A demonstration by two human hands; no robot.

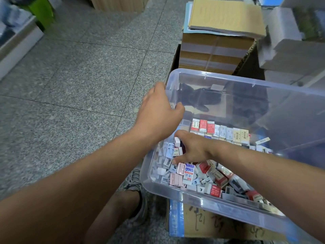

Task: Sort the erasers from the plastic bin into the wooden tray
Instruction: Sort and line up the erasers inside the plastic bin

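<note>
One plastic bin [228,78], dozens of erasers [189,172], two hands [158,112] [192,148], one shoe [135,182]

My left hand [158,113] grips the left rim of the clear plastic bin [219,205], thumb inside the wall, fingers outside. The bin sits tilted on a cardboard box [211,224] w/ handwriting on top. My right hand [193,148] is down in the loose erasers [214,175], thumb touching the heap; can't tell if it holds one. A neat row of boxed erasers [221,130] stands along the far side, red, white & tan. Speckled stone floor [79,76] on the left, my shoe [135,184] under the bin's corner, wrapped brown paper packs [211,53] stacked behind.
</note>
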